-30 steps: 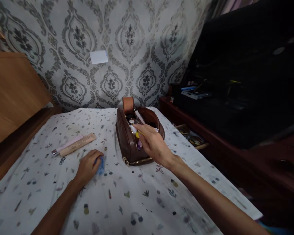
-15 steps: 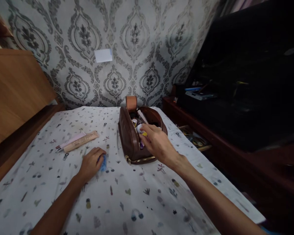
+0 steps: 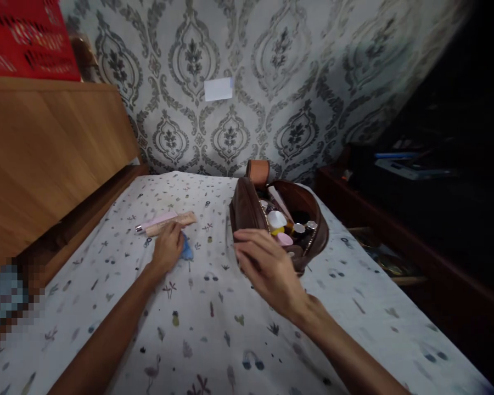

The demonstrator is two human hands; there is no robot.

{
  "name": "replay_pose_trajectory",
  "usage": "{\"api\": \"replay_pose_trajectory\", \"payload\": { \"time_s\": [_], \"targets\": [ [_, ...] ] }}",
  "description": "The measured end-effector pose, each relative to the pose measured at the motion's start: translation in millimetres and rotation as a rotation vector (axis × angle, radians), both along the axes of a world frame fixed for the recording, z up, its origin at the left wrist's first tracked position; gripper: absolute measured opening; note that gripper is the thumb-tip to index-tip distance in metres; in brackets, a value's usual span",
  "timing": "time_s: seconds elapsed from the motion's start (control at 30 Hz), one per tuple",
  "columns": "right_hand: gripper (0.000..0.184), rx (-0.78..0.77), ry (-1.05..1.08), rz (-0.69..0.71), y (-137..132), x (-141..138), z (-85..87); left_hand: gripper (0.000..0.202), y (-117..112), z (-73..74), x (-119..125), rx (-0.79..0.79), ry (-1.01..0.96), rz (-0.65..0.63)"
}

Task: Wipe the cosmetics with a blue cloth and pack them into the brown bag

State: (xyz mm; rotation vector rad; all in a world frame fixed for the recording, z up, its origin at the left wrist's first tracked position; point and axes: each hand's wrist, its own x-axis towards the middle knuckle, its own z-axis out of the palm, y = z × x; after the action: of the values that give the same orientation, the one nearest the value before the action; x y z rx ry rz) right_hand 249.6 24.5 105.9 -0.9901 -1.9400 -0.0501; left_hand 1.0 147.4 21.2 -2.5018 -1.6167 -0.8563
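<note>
My left hand (image 3: 168, 249) is closed on a crumpled blue cloth (image 3: 186, 247), which pokes out on its right side. Its fingers reach the lower edge of a beige tube (image 3: 185, 218) lying on the patterned sheet; I cannot tell whether they grip it. A pinkish tube (image 3: 158, 222) with a shiny cap lies alongside. My right hand (image 3: 269, 271) hovers at the near side of an unzipped brown toiletry bag (image 3: 245, 206), fingers stretched out and nothing visible in them. Inside the bag are a white-capped container (image 3: 277, 220), a pink lid (image 3: 284, 239) and several other small cosmetics.
White patterned sheet (image 3: 214, 329) covers the surface. On the left stands a wooden cabinet (image 3: 57, 159) with a red basket (image 3: 28, 38) on top. The patterned wall (image 3: 230, 33) rises behind. At right are dark furniture (image 3: 448, 263) and an open drawer (image 3: 389, 260) with things in it.
My right hand has come out of the bag to its near left side. My left hand, with the blue cloth, has moved forward to the tubes. The view has turned left.
</note>
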Motion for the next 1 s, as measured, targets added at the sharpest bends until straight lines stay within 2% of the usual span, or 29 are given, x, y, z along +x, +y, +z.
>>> {"api": "replay_pose_trajectory", "payload": {
  "time_s": [0.17, 0.23, 0.33, 0.4, 0.53, 0.63, 0.8, 1.0],
  "targets": [
    [0.014, -0.233, -0.006, 0.147, 16.7, -39.7, -42.4, 0.039, 10.1, 2.8, -24.2, 0.060, 0.200, 0.253],
    [0.012, -0.343, 0.011, 0.157, 23.3, -53.5, -55.4, 0.043, 8.5, 3.2, -27.7, 0.024, 0.285, 0.276],
    [0.012, -0.486, 0.085, 0.154, 30.2, -70.6, -70.8, 0.043, 3.9, 8.6, -30.2, -0.008, 0.354, 0.230],
    [0.013, -0.564, 0.184, 0.120, 31.8, -77.8, -80.5, 0.041, 1.5, 15.5, -33.0, 0.011, 0.333, 0.210],
    [0.013, -0.625, 0.342, 0.060, 28.6, -81.4, -97.9, 0.038, 0.7, 26.5, -40.7, 0.005, 0.145, 0.288],
    [0.013, -0.611, 0.372, 0.051, 26.5, -79.5, -104.3, 0.040, 2.3, 25.3, -43.6, 0.019, 0.099, 0.264],
    [0.014, -0.579, 0.362, 0.030, 27.5, -78.9, -104.2, 0.038, 0.3, 19.9, -39.1, -0.039, 0.261, 0.140],
    [0.013, -0.519, 0.403, 0.019, 28.2, -78.0, -104.7, 0.032, -4.7, 28.3, -34.7, -0.013, 0.303, 0.056]
  ]
}}
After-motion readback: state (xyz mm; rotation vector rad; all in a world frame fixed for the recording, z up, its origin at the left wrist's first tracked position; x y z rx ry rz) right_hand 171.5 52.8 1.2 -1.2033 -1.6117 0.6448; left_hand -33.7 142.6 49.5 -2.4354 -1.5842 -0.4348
